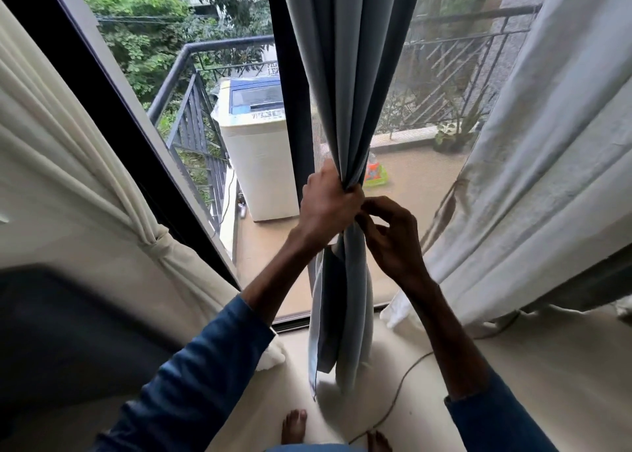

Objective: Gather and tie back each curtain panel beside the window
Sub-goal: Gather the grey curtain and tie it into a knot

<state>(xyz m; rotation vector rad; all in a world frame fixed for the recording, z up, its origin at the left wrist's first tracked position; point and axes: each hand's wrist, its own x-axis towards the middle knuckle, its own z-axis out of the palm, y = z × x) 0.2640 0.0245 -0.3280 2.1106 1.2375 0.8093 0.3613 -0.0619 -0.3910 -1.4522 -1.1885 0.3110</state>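
Blue, possibly denim sleeves [205, 366] on both forearms; bare feet [294, 427]

Nothing reads clearly: lettering on the washing machine [254, 150] is blurred; the white sign [271, 68] behind it is half hidden

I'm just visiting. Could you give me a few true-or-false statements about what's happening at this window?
1. The left hand grips the gathered grey curtain. True.
2. The cream curtain on the left hangs loose. False: it is tied back.
3. A washing machine stands on the balcony outside. True.
4. The right hand hangs at the person's side. False: it is raised, fingers pinching at the grey curtain beside the left hand.
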